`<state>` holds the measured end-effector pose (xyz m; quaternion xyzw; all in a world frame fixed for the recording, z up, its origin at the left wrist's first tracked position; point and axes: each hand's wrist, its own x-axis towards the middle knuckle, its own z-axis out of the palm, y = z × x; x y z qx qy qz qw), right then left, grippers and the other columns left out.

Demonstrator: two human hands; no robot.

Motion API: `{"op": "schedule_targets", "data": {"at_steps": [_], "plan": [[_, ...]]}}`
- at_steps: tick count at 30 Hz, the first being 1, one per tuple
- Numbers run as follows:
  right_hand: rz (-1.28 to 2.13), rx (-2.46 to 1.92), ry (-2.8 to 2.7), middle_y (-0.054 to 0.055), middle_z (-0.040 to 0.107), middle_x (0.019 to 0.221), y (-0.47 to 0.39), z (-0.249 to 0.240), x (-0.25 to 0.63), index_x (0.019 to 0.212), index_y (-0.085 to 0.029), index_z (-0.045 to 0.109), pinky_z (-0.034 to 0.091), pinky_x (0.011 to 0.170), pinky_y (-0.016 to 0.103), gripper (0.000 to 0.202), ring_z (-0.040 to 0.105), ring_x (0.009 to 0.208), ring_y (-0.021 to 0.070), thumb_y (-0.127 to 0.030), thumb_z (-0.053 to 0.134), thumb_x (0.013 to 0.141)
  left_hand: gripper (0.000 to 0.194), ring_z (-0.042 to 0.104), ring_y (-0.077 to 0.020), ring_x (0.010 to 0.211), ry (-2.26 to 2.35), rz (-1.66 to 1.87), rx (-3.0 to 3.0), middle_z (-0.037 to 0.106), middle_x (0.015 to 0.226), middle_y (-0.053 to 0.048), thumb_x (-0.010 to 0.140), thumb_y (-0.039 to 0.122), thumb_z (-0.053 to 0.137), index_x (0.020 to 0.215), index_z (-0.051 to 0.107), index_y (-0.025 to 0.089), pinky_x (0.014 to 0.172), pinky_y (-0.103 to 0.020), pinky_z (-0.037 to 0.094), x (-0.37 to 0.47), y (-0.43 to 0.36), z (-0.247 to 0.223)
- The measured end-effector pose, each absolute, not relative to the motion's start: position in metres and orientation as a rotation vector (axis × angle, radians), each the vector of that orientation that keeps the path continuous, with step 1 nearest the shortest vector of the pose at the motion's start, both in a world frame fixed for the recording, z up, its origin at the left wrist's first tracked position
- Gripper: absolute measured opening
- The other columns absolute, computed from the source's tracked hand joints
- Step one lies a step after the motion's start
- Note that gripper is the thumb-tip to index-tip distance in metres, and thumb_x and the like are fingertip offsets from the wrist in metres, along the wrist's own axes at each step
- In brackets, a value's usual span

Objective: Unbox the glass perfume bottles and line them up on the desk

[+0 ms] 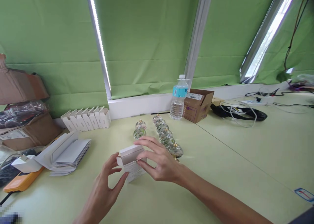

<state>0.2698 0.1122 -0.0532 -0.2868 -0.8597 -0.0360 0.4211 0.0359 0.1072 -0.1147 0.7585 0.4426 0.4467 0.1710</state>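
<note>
A small white cardboard box (134, 168) is held upright above the table, its top open and its inside appearing hollow from here. My left hand (105, 188) grips the box's left side, thumb at the lower front edge and fingers by the side flap. The fingers of my right hand (159, 160) pinch a flap at the box's upper right edge. Beyond my hands stands a row of clear glass baubles (166, 137) with gold-coloured caps, partly hidden by my right hand. Two more glass baubles (139, 132) sit left of that row.
Several white boxes (85, 119) line up by the wall. Flattened white cartons (71, 155) lie stacked at left, near an orange device (22, 181) and brown cartons (31, 129). Behind are a water bottle (178, 103), an open brown box (198, 106) and a black object with white cable (237, 112).
</note>
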Motion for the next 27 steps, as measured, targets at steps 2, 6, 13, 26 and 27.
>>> {"op": "schedule_targets", "data": {"at_steps": [2,6,13,26,27], "plan": [[-0.077,-0.722,-2.150,0.010,0.056,0.128,0.111,-0.053,0.269,0.101,-0.018,0.061,0.040,0.106,0.040,0.015,0.045,0.124,0.0238,-0.026,0.061,0.089,0.064,0.069,-0.0208,0.093,1.238,1.249,2.104,0.059,0.126,-0.010,0.086,0.039,0.061,0.141,0.029,0.030,0.080,-0.038,0.059,0.037,0.108,-0.118],[-0.021,-0.737,-2.107,0.012,0.055,0.130,0.112,-0.053,0.271,0.125,-0.017,0.052,0.038,0.107,0.043,0.034,0.046,0.124,0.0235,-0.029,0.055,0.093,0.059,0.066,-0.0222,0.103,1.227,1.053,2.010,0.062,0.122,-0.008,0.087,0.040,0.059,0.138,0.032,0.029,0.088,-0.040,0.056,0.042,0.111,-0.121],[0.103,-0.934,-1.840,0.010,0.056,0.128,0.117,-0.055,0.273,0.125,-0.020,0.052,0.050,0.087,0.033,0.030,0.053,0.113,0.0209,-0.026,0.046,0.096,0.036,0.064,-0.0245,0.108,1.242,0.894,1.918,0.069,0.114,-0.006,0.086,0.045,0.057,0.115,0.056,0.024,0.093,-0.038,0.051,0.036,0.130,-0.120],[0.401,-1.471,-2.451,-0.002,0.051,0.051,0.125,-0.101,0.267,0.057,-0.017,0.057,0.020,0.051,0.026,0.041,0.036,0.048,0.0101,-0.036,0.051,0.092,0.049,0.064,-0.0250,0.107,1.569,1.036,1.834,0.068,0.117,-0.005,0.081,0.048,0.058,0.123,0.052,0.024,0.093,-0.040,0.051,-0.004,0.167,-0.134],[0.365,-1.482,-2.463,-0.001,0.054,0.052,0.125,-0.103,0.266,0.058,-0.017,0.058,0.020,0.051,0.026,0.041,0.038,0.049,0.0106,-0.036,0.050,0.093,0.048,0.064,-0.0252,0.107,1.578,1.030,1.853,0.069,0.116,-0.005,0.081,0.048,0.058,0.122,0.053,0.024,0.093,-0.041,0.051,-0.004,0.169,-0.136]]}}
